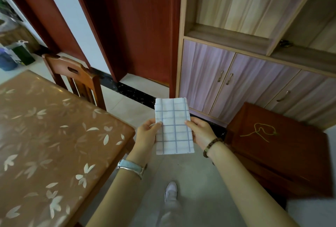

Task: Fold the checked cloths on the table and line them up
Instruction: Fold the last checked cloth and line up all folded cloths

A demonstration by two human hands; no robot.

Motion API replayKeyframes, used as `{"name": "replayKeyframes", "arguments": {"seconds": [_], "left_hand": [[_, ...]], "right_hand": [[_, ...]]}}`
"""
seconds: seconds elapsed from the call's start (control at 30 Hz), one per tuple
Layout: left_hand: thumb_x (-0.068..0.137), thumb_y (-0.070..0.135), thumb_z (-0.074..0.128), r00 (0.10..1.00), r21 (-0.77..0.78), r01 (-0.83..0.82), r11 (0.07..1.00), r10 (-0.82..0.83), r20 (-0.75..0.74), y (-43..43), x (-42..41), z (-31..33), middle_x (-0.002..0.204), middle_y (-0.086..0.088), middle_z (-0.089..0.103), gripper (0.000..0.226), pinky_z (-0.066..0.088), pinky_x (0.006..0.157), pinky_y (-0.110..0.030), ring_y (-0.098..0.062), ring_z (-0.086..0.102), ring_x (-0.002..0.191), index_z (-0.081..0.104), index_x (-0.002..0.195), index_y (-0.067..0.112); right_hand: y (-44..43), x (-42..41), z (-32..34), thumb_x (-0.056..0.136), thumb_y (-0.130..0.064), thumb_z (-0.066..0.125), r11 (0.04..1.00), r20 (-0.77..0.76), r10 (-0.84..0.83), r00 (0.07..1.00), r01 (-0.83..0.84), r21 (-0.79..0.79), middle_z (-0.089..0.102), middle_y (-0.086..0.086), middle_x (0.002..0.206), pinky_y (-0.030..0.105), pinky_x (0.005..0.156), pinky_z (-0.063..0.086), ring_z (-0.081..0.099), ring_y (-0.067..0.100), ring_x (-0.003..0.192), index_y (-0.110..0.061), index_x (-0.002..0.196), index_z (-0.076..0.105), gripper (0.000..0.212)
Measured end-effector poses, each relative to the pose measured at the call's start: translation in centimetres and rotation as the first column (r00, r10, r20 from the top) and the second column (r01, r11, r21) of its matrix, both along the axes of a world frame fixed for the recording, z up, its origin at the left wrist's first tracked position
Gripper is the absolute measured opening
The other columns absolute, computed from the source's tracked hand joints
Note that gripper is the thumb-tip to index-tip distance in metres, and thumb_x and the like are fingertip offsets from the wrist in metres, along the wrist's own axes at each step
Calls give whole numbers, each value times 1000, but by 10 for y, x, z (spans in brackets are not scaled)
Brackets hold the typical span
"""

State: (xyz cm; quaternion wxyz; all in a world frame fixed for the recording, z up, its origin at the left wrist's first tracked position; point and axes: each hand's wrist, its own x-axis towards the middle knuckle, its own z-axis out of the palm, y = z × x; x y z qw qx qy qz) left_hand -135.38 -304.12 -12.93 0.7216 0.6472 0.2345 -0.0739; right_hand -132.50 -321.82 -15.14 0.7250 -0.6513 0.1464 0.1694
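A white cloth with blue checks (173,126), folded into a narrow upright rectangle, hangs in the air over the floor, to the right of the table (45,145). My left hand (148,134) pinches its left edge at mid height. My right hand (201,133) grips the right edge at about the same height. The table's brown cover has a pale leaf print, and no other checked cloth shows on the visible part of it.
A wooden chair (76,75) stands at the table's far corner. A dark red wooden chest (280,146) sits on the floor at the right, before a cabinet with pale purple doors (236,81). My shoe (171,190) is on the grey floor below.
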Motion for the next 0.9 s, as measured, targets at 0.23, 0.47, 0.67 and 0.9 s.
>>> {"name": "replayKeyframes", "arguments": {"seconds": [0.23, 0.47, 0.67, 0.9], "left_hand": [[97, 13, 58, 999, -64, -27, 998, 25, -22, 14, 89, 0, 95, -13, 71, 8, 60, 77, -39, -25, 70, 84, 64, 99, 8], [97, 14, 58, 996, -54, -82, 995, 80, -45, 38, 158, 0, 107, -19, 70, 8, 57, 88, -50, -34, 69, 97, 64, 100, 9], [98, 16, 57, 991, -58, -121, 991, 117, -62, 53, 194, -2, 109, -18, 69, 15, 59, 84, -41, -33, 68, 100, 63, 107, 7], [98, 15, 55, 974, -36, -220, 975, 217, -65, 62, 238, -9, 110, -19, 68, 16, 59, 81, -38, -34, 68, 101, 63, 108, 5]], "right_hand": [[16, 95, 1, 94, -20, 59, 999, -13, 39, 999, -40, -19, 72, 7, 105, 47, 90, 54, 67, 25, 101, -22, 100, 69, 12], [41, 167, 12, 94, -14, 58, 997, 18, 67, 998, -68, 29, 72, 5, 105, 41, 90, 54, 67, 21, 100, -21, 97, 70, 14], [56, 216, 11, 94, -17, 59, 991, -7, 131, 991, -131, 23, 72, 6, 103, 39, 86, 55, 67, 21, 97, -22, 96, 70, 12], [72, 279, 1, 94, -17, 58, 971, -20, 237, 971, -237, 38, 73, 6, 104, 42, 90, 54, 67, 24, 101, -20, 99, 71, 13]]}}
